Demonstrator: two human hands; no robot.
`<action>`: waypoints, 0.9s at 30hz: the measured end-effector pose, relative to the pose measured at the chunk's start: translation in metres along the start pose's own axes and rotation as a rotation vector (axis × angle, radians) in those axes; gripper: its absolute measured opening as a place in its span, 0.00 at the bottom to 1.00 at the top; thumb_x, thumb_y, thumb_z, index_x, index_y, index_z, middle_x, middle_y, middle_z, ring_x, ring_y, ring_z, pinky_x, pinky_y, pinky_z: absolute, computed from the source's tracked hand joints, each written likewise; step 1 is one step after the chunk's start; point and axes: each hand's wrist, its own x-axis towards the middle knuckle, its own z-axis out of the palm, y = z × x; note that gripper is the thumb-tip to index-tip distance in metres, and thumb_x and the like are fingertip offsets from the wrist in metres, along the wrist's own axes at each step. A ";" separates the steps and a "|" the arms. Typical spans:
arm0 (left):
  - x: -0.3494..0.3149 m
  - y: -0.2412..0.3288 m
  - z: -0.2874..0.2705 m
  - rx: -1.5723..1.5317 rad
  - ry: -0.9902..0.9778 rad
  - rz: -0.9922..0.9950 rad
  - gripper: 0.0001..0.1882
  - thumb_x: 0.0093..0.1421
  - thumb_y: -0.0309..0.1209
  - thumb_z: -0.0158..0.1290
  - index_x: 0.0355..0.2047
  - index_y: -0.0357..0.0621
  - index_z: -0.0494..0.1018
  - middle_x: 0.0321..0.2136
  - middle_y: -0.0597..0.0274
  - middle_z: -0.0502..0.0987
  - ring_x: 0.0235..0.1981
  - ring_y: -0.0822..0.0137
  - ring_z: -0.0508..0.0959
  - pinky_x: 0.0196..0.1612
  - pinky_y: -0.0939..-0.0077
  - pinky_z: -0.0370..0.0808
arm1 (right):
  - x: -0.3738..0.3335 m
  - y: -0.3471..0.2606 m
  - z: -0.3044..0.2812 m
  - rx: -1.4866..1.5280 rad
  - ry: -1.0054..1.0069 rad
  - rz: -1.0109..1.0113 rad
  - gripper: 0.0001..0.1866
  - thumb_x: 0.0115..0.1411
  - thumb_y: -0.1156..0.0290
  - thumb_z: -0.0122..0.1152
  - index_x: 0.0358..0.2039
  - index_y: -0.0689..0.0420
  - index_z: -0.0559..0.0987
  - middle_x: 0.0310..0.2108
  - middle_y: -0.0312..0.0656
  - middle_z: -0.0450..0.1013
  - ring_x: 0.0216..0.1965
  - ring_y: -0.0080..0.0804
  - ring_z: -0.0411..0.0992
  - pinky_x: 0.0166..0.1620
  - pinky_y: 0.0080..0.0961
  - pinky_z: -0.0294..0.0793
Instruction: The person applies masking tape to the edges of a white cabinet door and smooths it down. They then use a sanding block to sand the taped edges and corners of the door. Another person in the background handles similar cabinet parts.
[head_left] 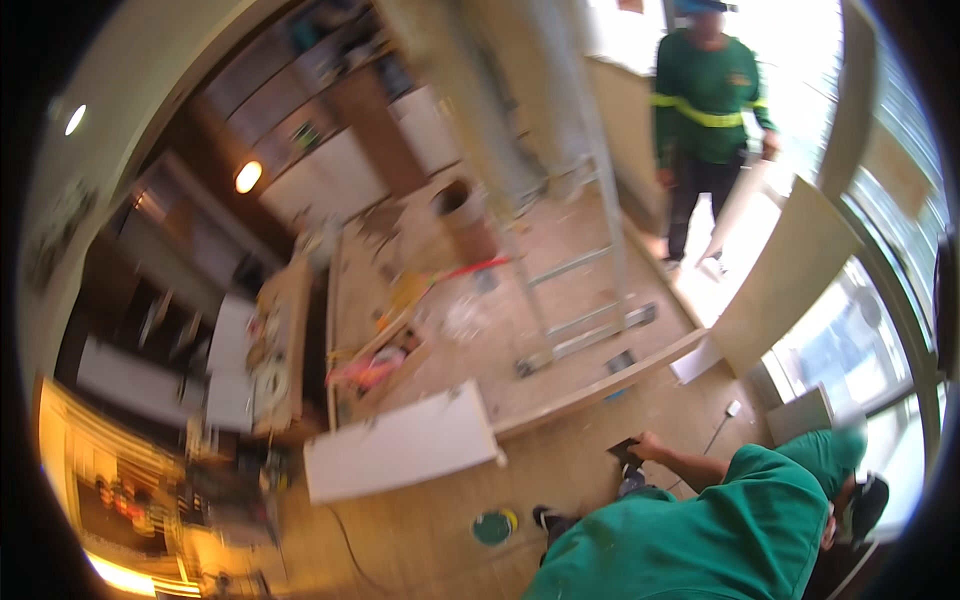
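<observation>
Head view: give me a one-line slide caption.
Crouching co-worker in green presses a dark flat tool to the wooden floor beside a white board; another person in green stands near a metal ladder.

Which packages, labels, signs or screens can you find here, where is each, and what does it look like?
Round green container: on the floor near the lower middle, flat, green with a yellow edge.
Brown tub: upright on the floor farther back, cylindrical, dark open top.
No clear sign, label or screen; too blurred.

A crouching co-worker in green (pixel 700 540) presses a dark tool (pixel 624 449) to the wooden floor (pixel 420 530); another person in green (pixel 708 110) stands beyond a ladder (pixel 585 250).
</observation>
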 end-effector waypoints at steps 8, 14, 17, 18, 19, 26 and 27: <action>0.067 0.086 -0.138 -0.158 0.123 0.245 0.14 0.71 0.40 0.48 0.51 0.48 0.67 0.42 0.61 0.70 0.42 0.65 0.72 0.43 0.69 0.71 | -0.004 -0.047 0.043 0.061 0.186 0.024 0.20 0.50 0.63 0.70 0.42 0.61 0.85 0.41 0.58 0.80 0.44 0.53 0.80 0.48 0.40 0.79; 0.085 0.077 -0.191 -0.056 0.176 0.207 0.13 0.68 0.36 0.50 0.47 0.42 0.73 0.28 0.64 0.77 0.29 0.64 0.77 0.32 0.62 0.76 | -0.011 -0.100 0.072 0.265 0.147 0.120 0.17 0.51 0.69 0.67 0.41 0.62 0.85 0.36 0.49 0.82 0.38 0.39 0.80 0.42 0.37 0.78; 0.095 0.038 -0.184 0.060 0.055 0.008 0.14 0.68 0.35 0.50 0.49 0.42 0.73 0.30 0.62 0.78 0.32 0.63 0.78 0.34 0.61 0.77 | 0.017 -0.098 0.077 0.269 0.158 0.192 0.18 0.51 0.71 0.65 0.43 0.63 0.84 0.36 0.47 0.81 0.38 0.35 0.79 0.41 0.37 0.77; 0.087 0.027 -0.175 0.023 0.057 -0.064 0.14 0.68 0.36 0.50 0.49 0.42 0.73 0.31 0.61 0.78 0.32 0.62 0.78 0.35 0.61 0.77 | 0.028 -0.091 0.080 0.256 0.168 0.226 0.19 0.51 0.72 0.65 0.45 0.63 0.83 0.36 0.47 0.81 0.38 0.34 0.79 0.41 0.37 0.77; 0.086 0.025 -0.158 -0.001 0.038 -0.122 0.14 0.68 0.36 0.50 0.49 0.42 0.73 0.32 0.61 0.78 0.33 0.62 0.78 0.35 0.61 0.77 | 0.035 -0.076 0.076 0.277 0.193 0.240 0.20 0.51 0.71 0.65 0.45 0.63 0.83 0.37 0.47 0.81 0.39 0.36 0.79 0.42 0.37 0.77; 0.052 0.030 -0.117 -0.224 0.077 -0.285 0.16 0.68 0.37 0.51 0.51 0.42 0.73 0.37 0.58 0.78 0.37 0.60 0.78 0.40 0.60 0.77 | 0.128 -0.144 0.117 0.227 0.176 0.275 0.22 0.49 0.73 0.68 0.47 0.62 0.82 0.40 0.51 0.80 0.43 0.43 0.80 0.41 0.38 0.79; 0.053 0.037 -0.114 -0.228 0.078 -0.288 0.16 0.68 0.37 0.51 0.51 0.42 0.73 0.38 0.58 0.79 0.38 0.60 0.78 0.40 0.59 0.77 | 0.143 -0.160 0.122 0.258 0.143 0.280 0.21 0.49 0.73 0.69 0.46 0.62 0.83 0.39 0.51 0.81 0.42 0.42 0.80 0.41 0.38 0.79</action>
